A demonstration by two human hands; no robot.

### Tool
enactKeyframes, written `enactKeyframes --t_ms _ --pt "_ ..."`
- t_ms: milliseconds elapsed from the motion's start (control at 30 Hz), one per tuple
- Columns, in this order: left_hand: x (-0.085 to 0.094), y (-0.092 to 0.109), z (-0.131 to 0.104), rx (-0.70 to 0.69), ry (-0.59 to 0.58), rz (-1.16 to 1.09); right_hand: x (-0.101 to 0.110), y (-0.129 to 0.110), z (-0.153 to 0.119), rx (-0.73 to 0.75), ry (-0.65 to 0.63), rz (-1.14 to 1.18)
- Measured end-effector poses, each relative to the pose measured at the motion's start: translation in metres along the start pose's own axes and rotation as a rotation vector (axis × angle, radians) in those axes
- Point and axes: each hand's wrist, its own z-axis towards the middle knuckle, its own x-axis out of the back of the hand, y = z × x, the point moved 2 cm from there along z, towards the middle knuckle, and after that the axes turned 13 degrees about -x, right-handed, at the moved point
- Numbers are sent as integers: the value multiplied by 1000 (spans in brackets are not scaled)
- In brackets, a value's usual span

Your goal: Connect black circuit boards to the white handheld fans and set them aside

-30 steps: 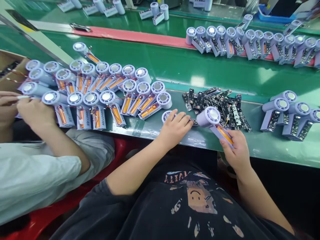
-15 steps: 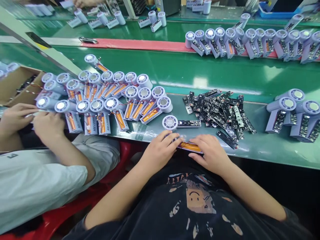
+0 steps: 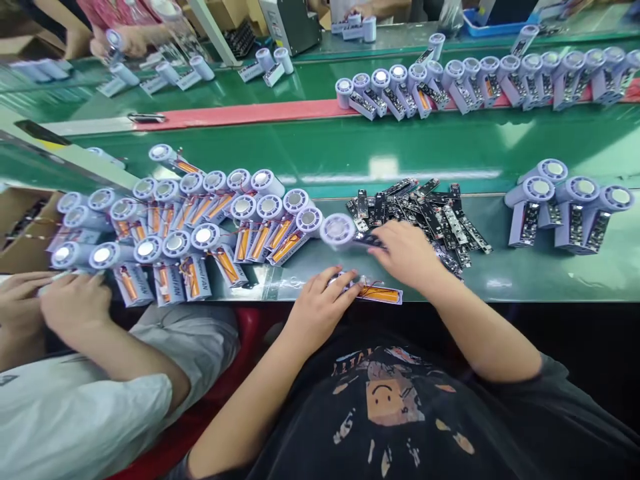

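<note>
At the table's front edge lies a handheld fan [image 3: 381,294] with its handle open, showing an orange cell and thin wires. My left hand [image 3: 323,300] has its fingers wrapped over that fan's round head, which is mostly hidden. Just beyond it is a second lilac fan [image 3: 337,230], its head smeared by motion and a black circuit board [image 3: 367,238] along its handle. My right hand [image 3: 407,257] is closed around the far end of that handle, covering part of the board. Behind this hand is a pile of loose circuit boards [image 3: 430,210].
On the left stand several open fans [image 3: 270,207] with orange cells. Several fans with boards [image 3: 537,190] stand at the right, and more line the red strip [image 3: 250,115] of the green belt. A co-worker's hands [image 3: 75,303] are at the far left, beside a cardboard box [image 3: 30,227].
My right hand has left the open fan's handle and gripped the second fan, whose handle now slants slightly. My left hand stays on the open fan. The camera view has shifted.
</note>
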Motion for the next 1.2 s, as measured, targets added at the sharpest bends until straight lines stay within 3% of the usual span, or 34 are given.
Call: enactKeyframes --t_ms 67,133,233,300,367,533,633,667,733,800,867,967,1067,1200 --pt "0 -2 -3 16 -5 -16 21 38 -13 -233 155 45" --pt "0 -3 -4 29 -2 -31 39 86 -26 -573 303 -9" --pt "0 -2 -1 24 10 -39 50 144 -42 -1022 354 -107" --pt "-1 -1 4 16 14 -35 48 166 -45 -1126 354 -104" --pt "-3 -2 9 25 11 -32 44 174 -43 -1139 360 -76" --pt "-10 -6 15 128 31 -31 38 167 -32 -1118 443 -8" --pt "-8 -8 12 209 84 -2 40 146 -32 -932 459 -61" --pt "-6 -7 11 217 91 17 40 136 -34 -819 386 -64" --pt "-3 -5 10 210 77 46 32 116 -41 -612 88 -61" --pt "-1 -3 11 191 56 56 20 99 -51 -500 -172 -119" --pt "0 -1 12 180 60 54 11 88 -60 -432 -199 -220" --pt "2 3 13 163 147 29 6 81 -67 -359 -89 -242" --pt "8 12 12 123 290 -152 12 74 -69 -293 -101 10" --pt "14 25 16 214 349 -656 18 40 -69 -24 -341 447"
